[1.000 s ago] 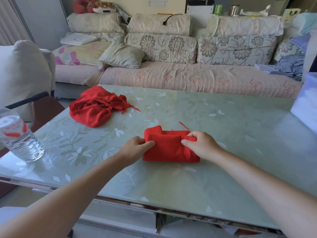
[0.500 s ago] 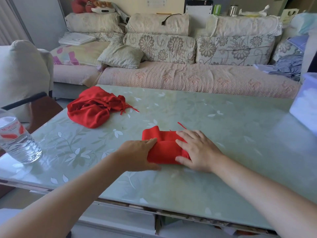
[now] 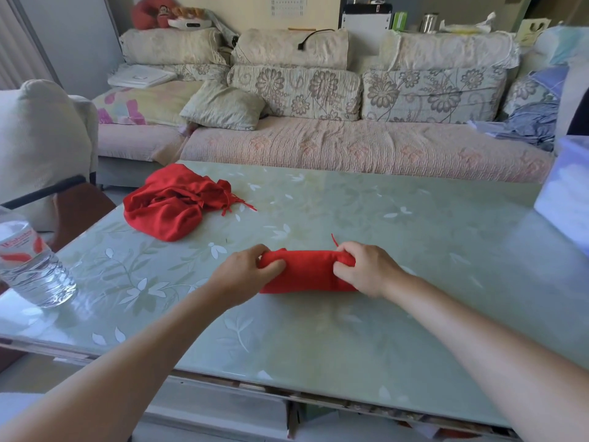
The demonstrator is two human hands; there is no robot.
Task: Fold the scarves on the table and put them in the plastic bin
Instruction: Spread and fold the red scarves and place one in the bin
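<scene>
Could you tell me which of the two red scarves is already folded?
The near scarf, gripped at its ends by both hands; the far-left scarf lies crumpled.

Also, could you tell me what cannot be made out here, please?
Head view:
1. Ends of the folded red scarf: hidden inside the left hand and right hand gripping it.
2. Much of the translucent plastic bin: cut off by the right edge; contents a white blur.
3. Part of the clear plastic water bottle: cut off by the left edge.
4. Underside of the crumpled red scarf: hidden by its own bunched cloth.
</scene>
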